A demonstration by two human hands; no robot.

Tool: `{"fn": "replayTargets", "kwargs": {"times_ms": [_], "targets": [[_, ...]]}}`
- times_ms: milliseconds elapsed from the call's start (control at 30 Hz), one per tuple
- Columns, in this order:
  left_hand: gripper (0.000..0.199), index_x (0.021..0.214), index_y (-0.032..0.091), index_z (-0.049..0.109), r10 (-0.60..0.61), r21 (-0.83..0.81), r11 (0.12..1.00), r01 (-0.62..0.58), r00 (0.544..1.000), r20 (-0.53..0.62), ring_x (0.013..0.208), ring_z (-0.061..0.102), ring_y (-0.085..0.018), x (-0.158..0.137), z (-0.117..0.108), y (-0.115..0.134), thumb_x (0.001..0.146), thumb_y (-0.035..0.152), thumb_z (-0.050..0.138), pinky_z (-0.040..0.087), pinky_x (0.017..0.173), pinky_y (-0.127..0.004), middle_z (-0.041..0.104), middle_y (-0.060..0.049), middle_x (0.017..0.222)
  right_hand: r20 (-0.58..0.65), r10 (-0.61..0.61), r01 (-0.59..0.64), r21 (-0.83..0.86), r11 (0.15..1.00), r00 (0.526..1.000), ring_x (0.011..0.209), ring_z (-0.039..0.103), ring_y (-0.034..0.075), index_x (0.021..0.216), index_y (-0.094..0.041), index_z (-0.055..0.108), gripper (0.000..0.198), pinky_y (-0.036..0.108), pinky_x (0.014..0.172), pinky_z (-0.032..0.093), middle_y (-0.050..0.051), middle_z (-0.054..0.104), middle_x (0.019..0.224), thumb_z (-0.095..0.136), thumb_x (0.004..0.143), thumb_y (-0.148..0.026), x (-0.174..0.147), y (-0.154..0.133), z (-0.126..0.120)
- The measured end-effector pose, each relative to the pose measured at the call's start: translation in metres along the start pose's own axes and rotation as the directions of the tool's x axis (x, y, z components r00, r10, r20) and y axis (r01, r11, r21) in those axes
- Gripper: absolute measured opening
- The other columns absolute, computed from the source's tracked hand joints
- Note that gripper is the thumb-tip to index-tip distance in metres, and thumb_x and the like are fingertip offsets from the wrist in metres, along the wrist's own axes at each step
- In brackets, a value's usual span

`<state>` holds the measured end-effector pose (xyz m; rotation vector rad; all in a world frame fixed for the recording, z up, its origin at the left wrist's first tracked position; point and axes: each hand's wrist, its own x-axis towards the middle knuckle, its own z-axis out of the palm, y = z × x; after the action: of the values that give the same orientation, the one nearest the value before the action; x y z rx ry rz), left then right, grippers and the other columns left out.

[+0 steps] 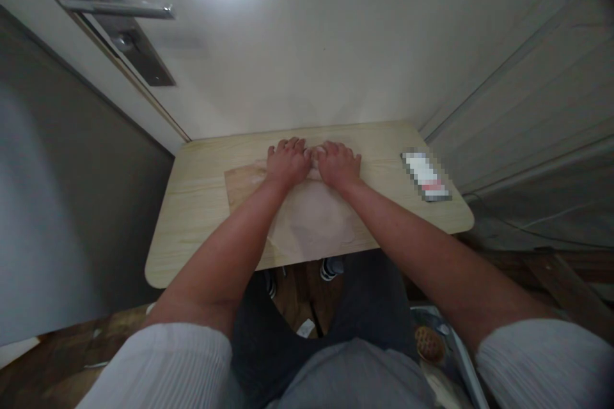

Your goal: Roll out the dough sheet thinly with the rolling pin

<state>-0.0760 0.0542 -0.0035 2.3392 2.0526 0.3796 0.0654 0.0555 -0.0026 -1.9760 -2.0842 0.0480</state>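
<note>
My left hand [288, 162] and my right hand [338, 165] are close together near the back of a small light-wood table [192, 204]. Between the thumbs and partly under both palms is a pale, soft lump like dough [315, 156], mostly covered by the hands. The fingers of each hand bend over its far side. Under and in front of them lies a thin brownish sheet [240, 186]. A whitish patch [314, 217] spreads over it towards the table's front edge; whether it is powder or a layer of material I cannot tell.
A blurred-out phone-like object [426, 175] lies at the table's right. The table's back edge meets a white door [336, 45] with a metal handle [119, 9]. A grey panel [96, 204] stands left. Low right, a tray [463, 358] holds a round brown item [429, 344].
</note>
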Motion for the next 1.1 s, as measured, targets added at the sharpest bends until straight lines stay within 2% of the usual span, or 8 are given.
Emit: {"fn": "replayTargets", "kwargs": {"times_ms": [167, 400, 667, 833, 967, 1100], "targets": [[0.056, 0.145, 0.025, 0.046, 0.004, 0.013, 1.0, -0.004, 0.999, 0.04, 0.134, 0.042, -0.031, 0.014, 0.001, -0.001, 0.103, 0.048, 0.017, 0.036, 0.106, -0.052, 0.049, -0.009, 0.15, 0.017, -0.002, 0.002, 0.011, 1.0, 1.0, 0.117, 0.055, 0.034, 0.137, -0.017, 0.053, 0.051, 0.053, 0.098, 0.037, 0.019, 0.058, 0.133, 0.029, 0.101, -0.044, 0.013, 0.002, -0.001], [0.058, 0.141, 0.024, 0.049, 0.038, 0.022, 0.999, -0.04, 0.996, 0.076, 0.128, 0.047, -0.033, 0.03, 0.001, -0.002, 0.102, 0.048, 0.013, 0.038, 0.1, -0.053, 0.052, -0.014, 0.144, -0.022, 0.002, -0.002, -0.01, 1.0, 1.0, 0.116, 0.056, 0.034, 0.136, -0.016, 0.054, 0.05, 0.054, 0.099, 0.037, 0.019, 0.059, 0.131, 0.029, 0.101, -0.042, 0.03, 0.005, 0.003], [0.057, 0.136, 0.023, 0.053, 0.032, 0.042, 0.999, -0.035, 0.996, 0.081, 0.125, 0.048, -0.033, 0.037, 0.0, 0.0, 0.103, 0.048, 0.014, 0.039, 0.098, -0.051, 0.055, -0.014, 0.14, -0.03, 0.011, -0.011, -0.007, 1.0, 1.0, 0.118, 0.054, 0.034, 0.136, -0.016, 0.054, 0.05, 0.056, 0.1, 0.034, 0.019, 0.059, 0.131, 0.028, 0.102, -0.042, 0.039, 0.006, 0.005], [0.056, 0.14, 0.023, 0.051, 0.013, 0.035, 0.999, -0.014, 1.0, 0.021, 0.126, 0.047, -0.032, 0.024, 0.002, 0.0, 0.102, 0.047, 0.016, 0.039, 0.099, -0.051, 0.054, -0.012, 0.143, -0.029, -0.008, 0.008, -0.004, 1.0, 1.0, 0.118, 0.053, 0.033, 0.136, -0.015, 0.054, 0.05, 0.056, 0.101, 0.034, 0.019, 0.058, 0.132, 0.028, 0.102, -0.041, 0.025, 0.002, 0.003], [0.054, 0.144, 0.027, 0.047, -0.039, 0.021, 0.999, 0.04, 0.998, -0.047, 0.128, 0.047, -0.031, 0.001, 0.002, 0.002, 0.101, 0.048, 0.021, 0.037, 0.102, -0.05, 0.053, -0.009, 0.146, -0.038, -0.004, 0.004, 0.004, 1.0, 0.999, 0.12, 0.051, 0.034, 0.135, -0.016, 0.055, 0.049, 0.057, 0.101, 0.033, 0.019, 0.057, 0.133, 0.028, 0.101, -0.04, 0.003, -0.002, 0.003], [0.053, 0.146, 0.027, 0.045, -0.067, 0.017, 0.998, 0.068, 0.996, -0.059, 0.131, 0.046, -0.031, -0.025, -0.005, 0.005, 0.101, 0.046, 0.023, 0.033, 0.106, -0.052, 0.051, -0.009, 0.149, -0.029, -0.013, 0.013, 0.004, 1.0, 1.0, 0.123, 0.049, 0.034, 0.137, -0.017, 0.053, 0.048, 0.058, 0.103, 0.031, 0.018, 0.056, 0.136, 0.033, 0.099, -0.037, -0.02, -0.006, 0.001]]}}
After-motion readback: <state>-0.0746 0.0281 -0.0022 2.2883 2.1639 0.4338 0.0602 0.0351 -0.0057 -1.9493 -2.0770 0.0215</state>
